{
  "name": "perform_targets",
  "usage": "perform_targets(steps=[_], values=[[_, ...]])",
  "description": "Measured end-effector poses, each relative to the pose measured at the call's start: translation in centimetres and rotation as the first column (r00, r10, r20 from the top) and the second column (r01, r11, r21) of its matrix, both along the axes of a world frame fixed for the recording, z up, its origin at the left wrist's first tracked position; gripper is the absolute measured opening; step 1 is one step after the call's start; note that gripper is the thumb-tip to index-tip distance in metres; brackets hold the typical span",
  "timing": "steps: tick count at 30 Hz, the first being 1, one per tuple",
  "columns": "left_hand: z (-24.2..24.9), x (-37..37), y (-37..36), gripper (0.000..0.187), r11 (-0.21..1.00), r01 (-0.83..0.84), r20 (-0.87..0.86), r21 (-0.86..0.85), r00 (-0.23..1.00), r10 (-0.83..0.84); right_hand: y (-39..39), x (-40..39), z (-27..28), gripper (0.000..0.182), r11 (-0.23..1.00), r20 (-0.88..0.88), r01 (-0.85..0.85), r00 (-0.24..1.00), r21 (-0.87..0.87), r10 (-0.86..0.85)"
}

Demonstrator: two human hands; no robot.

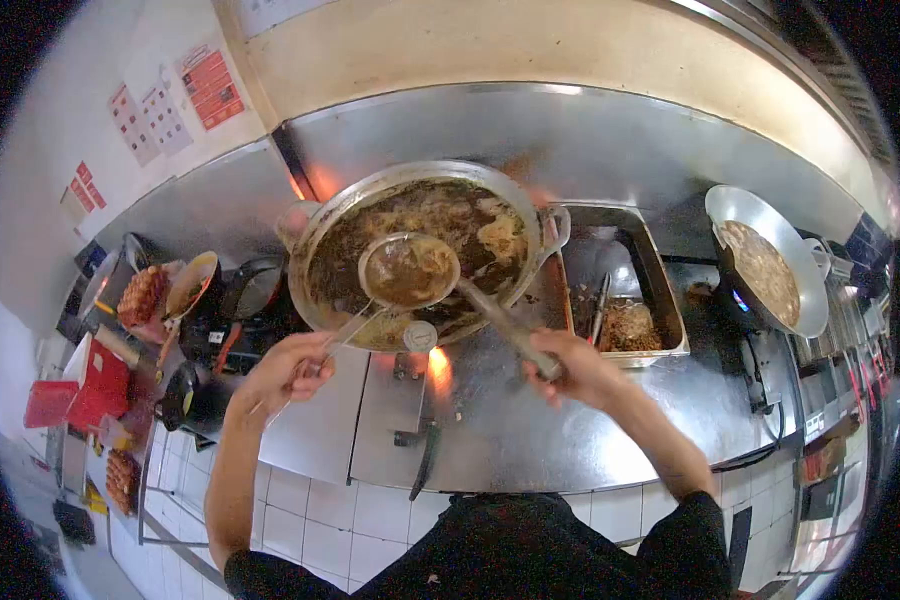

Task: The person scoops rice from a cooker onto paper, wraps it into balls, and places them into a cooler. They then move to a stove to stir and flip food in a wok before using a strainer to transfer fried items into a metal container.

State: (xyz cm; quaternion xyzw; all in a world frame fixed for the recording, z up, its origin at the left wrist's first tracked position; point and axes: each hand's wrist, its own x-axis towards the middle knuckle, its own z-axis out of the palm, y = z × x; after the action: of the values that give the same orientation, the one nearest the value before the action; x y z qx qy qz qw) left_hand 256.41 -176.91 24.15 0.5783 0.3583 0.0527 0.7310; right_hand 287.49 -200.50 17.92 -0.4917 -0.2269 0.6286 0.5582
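Note:
A wide metal wok [318, 290] of dark bubbling oil sits over a flame, with pale fried pieces floating in it. Over the oil is a round strainer [408, 270]. Its thin handle runs down to my left hand [288, 370], whose fingers are wrapped round it. My right hand [578, 370] is closed on a thick-handled utensil [495, 322], which slants up to the strainer's right rim. The utensil's far end is hidden or merges with the strainer. A round thermometer dial [420, 336] shows at the wok's near rim.
Right of the wok stands a rectangular metal tray [676, 330] with tongs [601, 308] and brown crumbs. A second wok [812, 290] of liquid is farther right. Egg trays [142, 296], a bowl [192, 285], a black pan [255, 290] and a red box [98, 380] are at left.

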Motion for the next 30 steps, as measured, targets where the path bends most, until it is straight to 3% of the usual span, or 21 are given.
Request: perform_targets(steps=[3, 5, 9, 11, 15, 17, 21, 23, 30], values=[[-0.6, 2.3, 1.6, 0.028, 0.996, 0.057, -0.028, 0.067, 0.998, -0.055, 0.4, -3.0, -2.0, 0.021, 0.999, -0.041, 0.014, 0.999, 0.033, -0.012], [-0.7, 5.0, 1.6, 0.014, 0.999, 0.052, -0.001, 0.002, 0.999, -0.052, 0.3, -4.7, -2.7, 0.020, 0.996, -0.066, 0.023, 0.998, 0.090, -0.017], [-2.3, 10.2, 3.0, 0.020, 0.996, 0.082, -0.067, 0.029, 0.995, -0.080, 0.2, -7.8, -3.1, 0.021, 0.975, -0.158, 0.215, 0.966, 0.053, -0.204], [-3.5, 12.8, 3.7, 0.020, 0.983, 0.096, -0.034, -0.157, 0.994, -0.103, 0.3, -8.5, -3.4, 0.023, 0.959, -0.238, 0.268, 0.941, 0.094, -0.240], [-6.0, 17.4, 4.1, 0.021, 0.940, 0.187, 0.057, -0.285, 0.982, -0.178, 0.3, -9.8, -3.1, 0.024, 0.959, -0.237, 0.259, 0.945, 0.111, -0.227], [-7.1, 19.6, 3.5, 0.022, 0.931, 0.085, 0.131, -0.356, 0.991, -0.040, 0.3, -10.3, -3.2, 0.021, 0.953, -0.267, 0.274, 0.935, 0.128, -0.233], [-9.0, 23.4, 4.3, 0.020, 0.952, 0.061, 0.225, -0.299, 0.974, 0.008, 0.2, -10.7, -2.9, 0.022, 0.946, -0.268, 0.300, 0.928, 0.121, -0.260], [-10.1, 25.2, 5.9, 0.011, 0.925, 0.110, 0.374, -0.364, 0.927, 0.037, 0.3, -10.9, -2.9, 0.022, 0.947, -0.264, 0.290, 0.932, 0.140, -0.247], [-13.3, 30.3, 11.9, 0.011, 0.919, -0.029, 0.407, -0.393, 0.891, 0.203, 0.5, -10.7, -3.7, 0.021, 0.948, -0.249, 0.276, 0.940, 0.159, -0.232]])
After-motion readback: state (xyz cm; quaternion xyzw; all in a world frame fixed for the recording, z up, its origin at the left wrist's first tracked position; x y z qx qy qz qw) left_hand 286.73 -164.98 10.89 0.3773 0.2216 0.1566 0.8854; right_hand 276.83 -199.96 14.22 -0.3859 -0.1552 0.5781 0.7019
